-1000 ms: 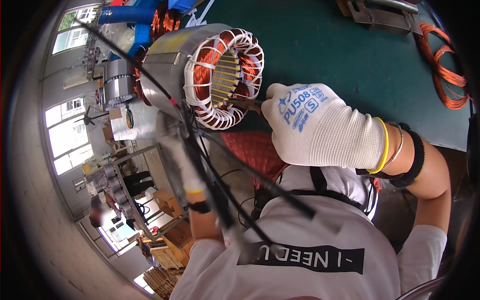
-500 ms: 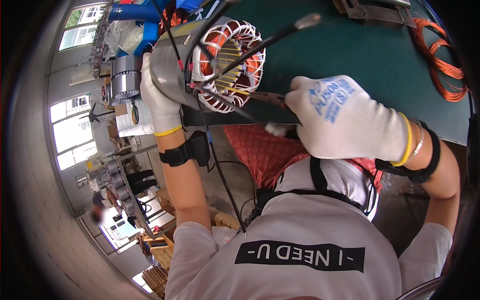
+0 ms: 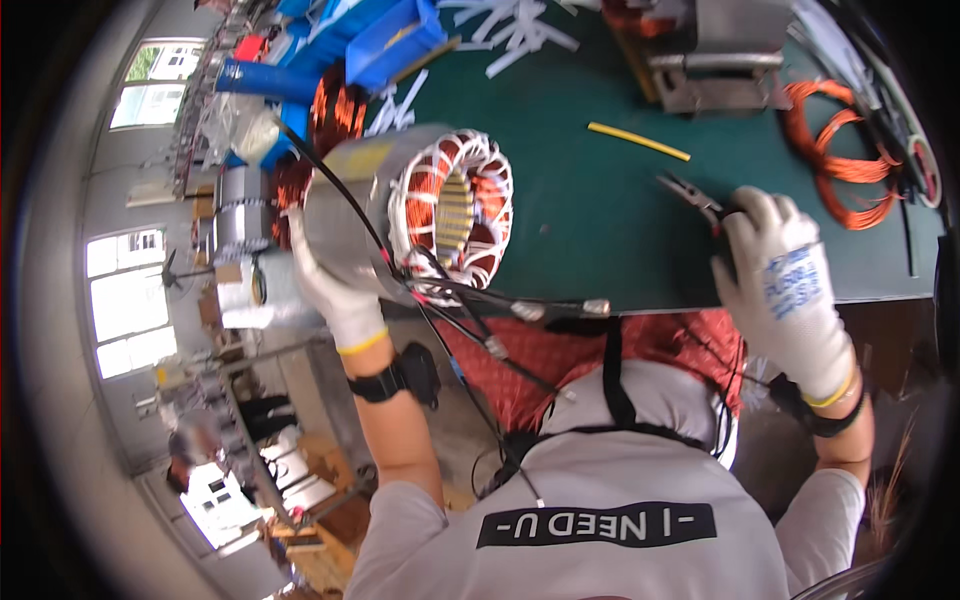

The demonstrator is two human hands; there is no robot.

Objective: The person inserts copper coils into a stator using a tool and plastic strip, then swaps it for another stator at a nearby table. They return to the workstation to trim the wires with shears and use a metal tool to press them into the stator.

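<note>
A motor stator (image 3: 350, 205) lies on its side on the green table, its white-laced copper winding (image 3: 425, 195) facing right. My left hand (image 3: 340, 295), in a white glove, grips the stator's left side; part of its fingers is hidden. Several black lead wires (image 3: 470, 292) hang from the winding's lower rim over the table edge. My gloved right hand (image 3: 785, 280) is closed round the handles of pliers (image 3: 695, 192) at the right of the table. The pliers' jaws look slightly apart, with nothing between them. A thin yellow strip (image 3: 638, 141) lies just beyond their tips.
Coils of orange wire (image 3: 850, 160) lie at the right, near a tape roll (image 3: 925, 170). A metal fixture (image 3: 720, 80) stands at the back. White strips (image 3: 515, 35) and a blue bin (image 3: 395, 45) sit at the far side. Another stator (image 3: 243, 215) stands left.
My right hand has moved right with the pliers, away from the stator. The yellow strip, earlier at the pliers' tips by the winding, now lies on the table. The lead wires have dropped lower.
</note>
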